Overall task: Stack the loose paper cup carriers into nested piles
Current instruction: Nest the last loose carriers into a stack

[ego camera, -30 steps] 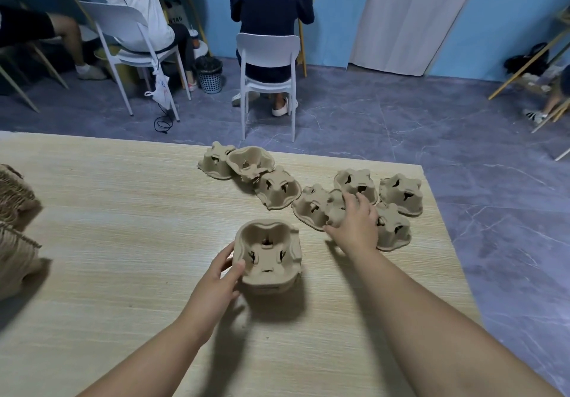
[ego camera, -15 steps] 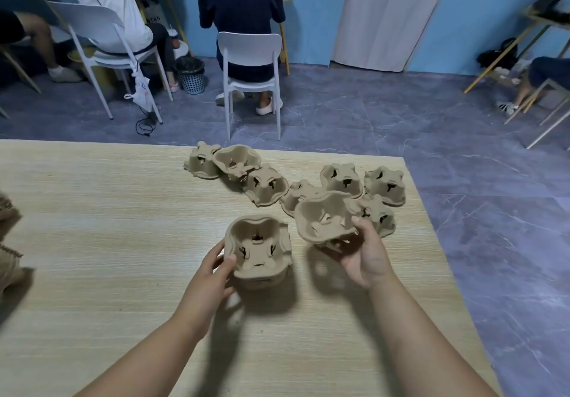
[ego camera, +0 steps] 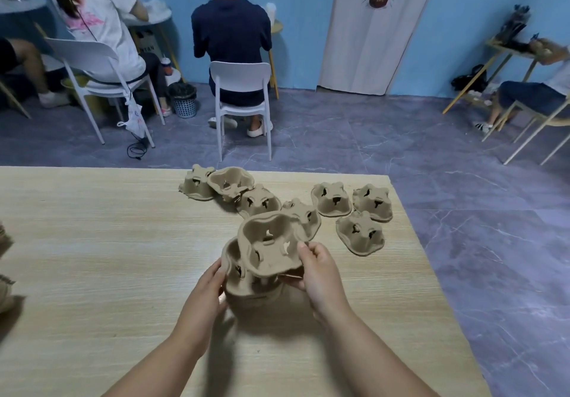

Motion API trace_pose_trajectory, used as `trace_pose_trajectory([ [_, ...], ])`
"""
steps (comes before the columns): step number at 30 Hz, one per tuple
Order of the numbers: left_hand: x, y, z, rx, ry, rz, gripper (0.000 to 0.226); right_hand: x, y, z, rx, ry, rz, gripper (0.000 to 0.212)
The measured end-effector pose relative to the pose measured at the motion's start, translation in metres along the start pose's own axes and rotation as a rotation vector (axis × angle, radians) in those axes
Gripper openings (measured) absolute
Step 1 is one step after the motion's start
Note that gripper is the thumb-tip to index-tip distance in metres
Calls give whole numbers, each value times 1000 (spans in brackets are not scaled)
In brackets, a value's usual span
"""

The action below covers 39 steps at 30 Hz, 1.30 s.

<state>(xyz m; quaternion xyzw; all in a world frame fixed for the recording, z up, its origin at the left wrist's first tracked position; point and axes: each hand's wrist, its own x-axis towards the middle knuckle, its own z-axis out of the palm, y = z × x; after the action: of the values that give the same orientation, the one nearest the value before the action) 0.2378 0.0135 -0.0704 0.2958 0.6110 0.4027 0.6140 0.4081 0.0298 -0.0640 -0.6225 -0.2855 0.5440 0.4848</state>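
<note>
Blue walls meet a grey marbled floor beyond the pale wooden surface. A white chair stands at twelve o'clock, a second chair at ten o'clock, and a cream banner hangs at one o'clock.

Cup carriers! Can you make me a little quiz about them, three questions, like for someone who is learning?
1. True or false: the right hand holds a cup carrier tilted over the pile.
2. What does the left hand hold? A the pile; B a chair; C nothing.
3. How many loose carriers lie on the table beyond the hands?
Key: 1 true; 2 A; 3 seven.
</note>
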Motion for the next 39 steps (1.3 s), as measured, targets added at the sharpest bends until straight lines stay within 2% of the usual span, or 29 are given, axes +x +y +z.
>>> trace_pose_trajectory([
  [4,-3,1,2,2,10,23,27,1,6,5,-129,25,-31,27],
  [8,-5,2,5,-53,20,25,20,-5,9,12,-185,21,-55,41],
  [10,-5,1,4,-59,20,29,20,-8,10,14,-212,27,-73,35],
  [13,-4,-2,1,-75,15,21,27,-11,11,14,-276,62,-116,8],
  [20,-1,-5,-1,-3,-22,30,43,-6,18,0,-356,48,-202,24],
  [24,4,-5,-3,-1,15,17,41,9,11,-13,-337,-12,-183,22],
  [27,4,-6,-2,-6,26,23,37,40,4,-25,-378,42,-214,16],
  [29,3,-5,1,-11,28,38,31,69,1,-31,-584,81,-257,23],
  [33,3,-5,3,3,54,46,25,126,-4,-29,-991,-16,-279,63],
  [36,4,-5,3,-13,65,43,24,155,-2,-20,-1126,-43,-288,70],
  [39,4,-5,2,-8,72,43,26,172,1,-16,-1132,-54,-281,72],
])
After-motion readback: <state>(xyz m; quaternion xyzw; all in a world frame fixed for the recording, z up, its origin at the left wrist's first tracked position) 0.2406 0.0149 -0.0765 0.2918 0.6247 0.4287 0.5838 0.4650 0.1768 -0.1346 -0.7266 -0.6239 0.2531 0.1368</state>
